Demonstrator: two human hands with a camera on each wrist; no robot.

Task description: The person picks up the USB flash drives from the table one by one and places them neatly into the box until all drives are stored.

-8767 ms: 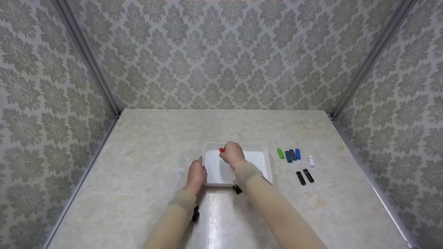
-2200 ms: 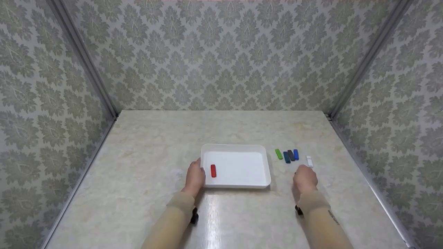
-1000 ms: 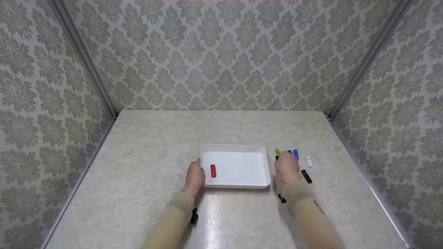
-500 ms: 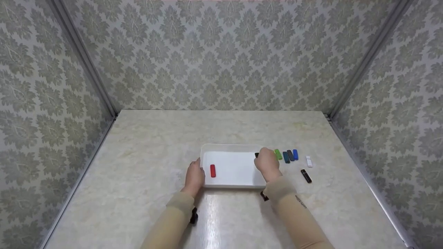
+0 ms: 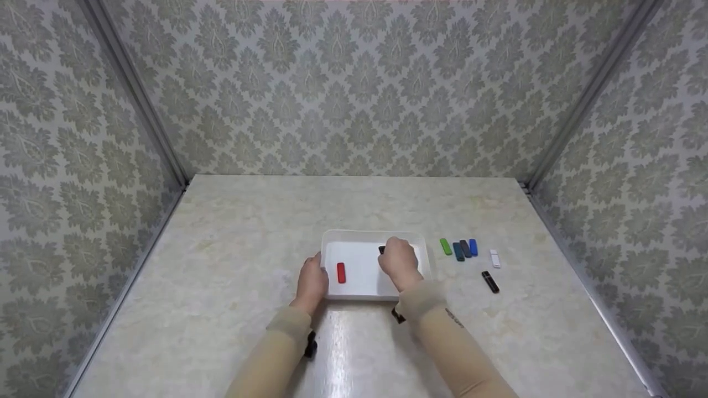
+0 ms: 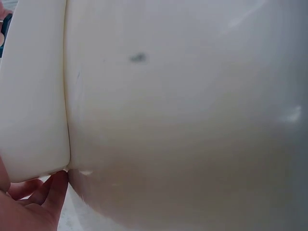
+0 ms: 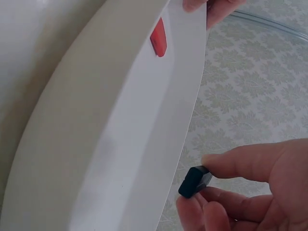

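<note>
A shallow white tray [image 5: 357, 279] lies on the table. My left hand [image 5: 311, 280] grips its left side; in the right wrist view the thumb laps over the rim [image 7: 192, 6], and the left wrist view has fingers [image 6: 57, 192] against the tray's outer edge. My right hand [image 5: 399, 258] is above the tray's right half and pinches a black USB flash drive [image 7: 192, 182] between thumb and fingertips. Most of that drive is hidden by the hand in the head view. Inside the tray, near its left wall, lies a red USB flash drive [image 5: 341, 273].
Right of the tray, a green drive [image 5: 446, 246], a teal one [image 5: 458, 252], a dark grey one [image 5: 466, 249] and a blue one [image 5: 473, 247] lie side by side. A white drive [image 5: 495, 258] and a black drive [image 5: 490, 282] lie farther right. Patterned walls enclose the table.
The red drive was set down in the tray. My right hand then picked up one of two black drives and carried it left over the tray. My left hand stays at the tray.
</note>
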